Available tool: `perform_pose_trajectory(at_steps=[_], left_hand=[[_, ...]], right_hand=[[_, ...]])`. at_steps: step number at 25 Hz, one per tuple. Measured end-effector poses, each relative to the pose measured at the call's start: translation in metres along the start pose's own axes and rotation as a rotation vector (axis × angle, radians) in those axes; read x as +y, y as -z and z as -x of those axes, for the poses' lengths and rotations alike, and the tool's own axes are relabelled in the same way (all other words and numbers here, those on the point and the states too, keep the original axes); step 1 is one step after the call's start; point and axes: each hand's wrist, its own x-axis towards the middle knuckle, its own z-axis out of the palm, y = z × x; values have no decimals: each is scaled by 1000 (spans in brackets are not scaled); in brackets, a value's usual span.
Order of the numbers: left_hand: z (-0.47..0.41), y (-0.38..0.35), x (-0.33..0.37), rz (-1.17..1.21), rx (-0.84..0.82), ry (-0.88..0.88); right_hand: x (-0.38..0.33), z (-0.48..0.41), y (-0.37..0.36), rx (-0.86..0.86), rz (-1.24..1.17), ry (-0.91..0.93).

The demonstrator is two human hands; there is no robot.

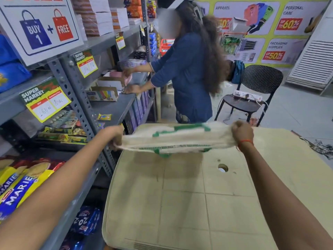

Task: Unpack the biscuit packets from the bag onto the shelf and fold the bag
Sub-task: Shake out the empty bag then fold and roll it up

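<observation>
Forearms are extended from the bottom edge. The left hand [116,139] is clenched on one end of the bag [176,138], with fabric bunched in the curled fingers. The right hand [242,133] is likewise clenched on the opposite end, knuckles up, with a red thread seen at the wrist.

The bag is pulled taut between the two hands and held in the air, flattened into a long band with green print showing; motion blur is noted. Nothing bulges in it, so it is judged emptied. The stretch is judged a smoothing step so that a clean fold can be made.

Directly below the hands a stack of flattened cardboard sheets [198,204] is laid, likely to serve as the folding surface. The bag is kept apart from it, and a shadow is cast on the top sheet.

Left of the left hand and nearer the camera, Marie biscuit packets [19,184] are stacked on the shelf unit [111,107], partly hidden by the left forearm. Unpacking is therefore judged done or nearly so. Dark blue packets [88,221] are seen on the level below.

Beyond the hands a second person [187,73] is reaching into the same shelf unit. Further right of the right hand a black chair [259,82] is placed.

The fold is not yet made; for it, the two ends would need to be brought together.
</observation>
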Motion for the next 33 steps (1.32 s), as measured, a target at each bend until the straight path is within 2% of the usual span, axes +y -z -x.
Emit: perform_pose_trajectory(at_steps=[2, 3, 5, 9, 11, 12, 16, 20, 22, 24, 25, 27, 29, 31, 33], left_hand=[[-13, -45, -10, 102, -319, 133], [-18, -67, -12, 132, -442, 162], [-23, -104, -12, 59, -630, 142], [-22, -132, -15, -82, -737, 110], [-18, -127, -16, -23, -762, 86], [-18, -123, -17, 41, -748, 77], [-30, -109, -29, 370, -609, 130], [-55, -96, -40, 611, -463, 227], [-70, -94, -33, 945, -385, 298], [-98, -100, -28, 1148, -174, 377], [-111, -108, -25, 1125, -46, 383], [-118, -135, -10, 723, 224, 339], [-103, -171, 16, 389, 431, 86], [-81, -204, 41, 124, 470, -276], [-70, -234, 44, -188, 378, -556]], right_hand=[[37, 15, -21, -466, 471, 26], [52, 24, -28, -630, 553, -23], [76, 41, -36, -814, 617, -90], [91, 57, -39, -1014, 828, -192], [91, 55, -41, -1014, 843, -179], [89, 54, -42, -976, 771, -204], [77, 28, -56, -647, -20, -428], [59, -5, -85, -437, -316, -539], [53, -19, -104, -392, -536, -605], [51, -31, -127, -403, -761, -655], [52, -32, -138, -426, -766, -638], [56, -18, -157, -397, -385, -439], [63, 17, -175, -377, -6, -96], [75, 57, -188, -551, 207, 239], [92, 84, -198, -758, 414, 555]])
